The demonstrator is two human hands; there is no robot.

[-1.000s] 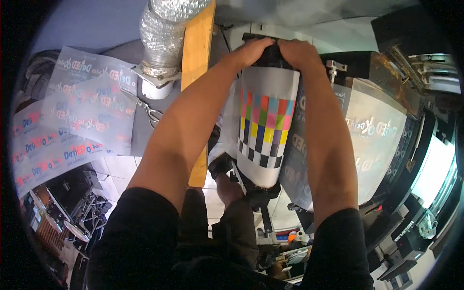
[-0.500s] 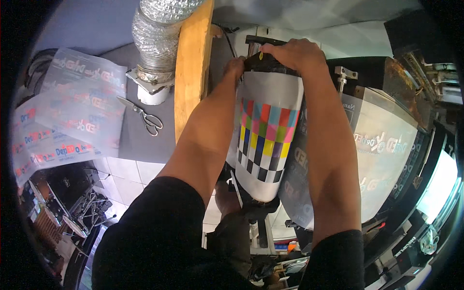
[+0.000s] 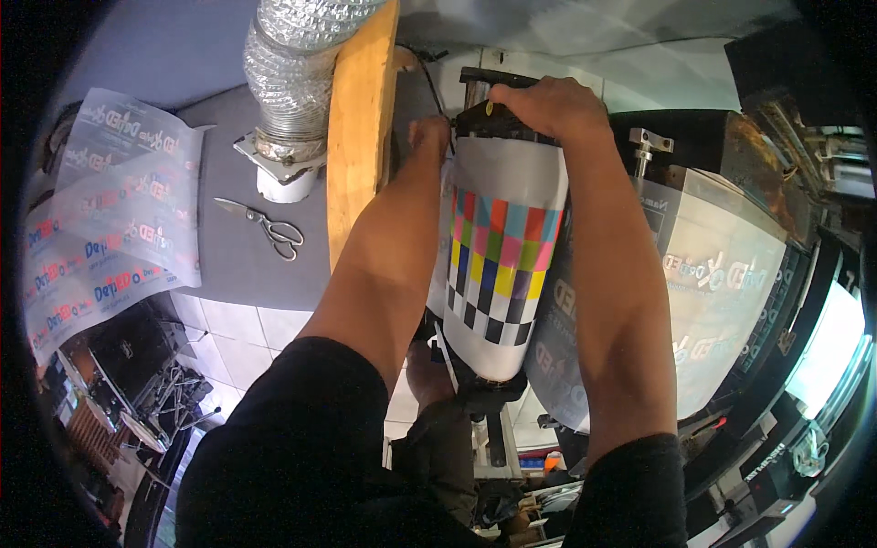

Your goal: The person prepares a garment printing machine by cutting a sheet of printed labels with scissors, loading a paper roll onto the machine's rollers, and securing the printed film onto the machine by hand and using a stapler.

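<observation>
In front of me stands a long machine cover, white and curved, with bands of coloured and black checks. Its far end is a black end piece. My right hand is closed over the top of that piece, thumb stretched to the left and the other fingers out of sight behind it. My left hand is at the far left side of the cover, close to a black cable. Its fingers are mostly hidden, so any grip there cannot be made out.
Left of the cover rises a wooden board, beside a silver foil duct. Scissors and printed translucent film lie on the grey table. More film hangs at the right, near a metal clamp.
My left hand has shifted slightly left, away from the black end piece. The right hand keeps its hold. The film on the left table appears shifted left and its shape has changed.
</observation>
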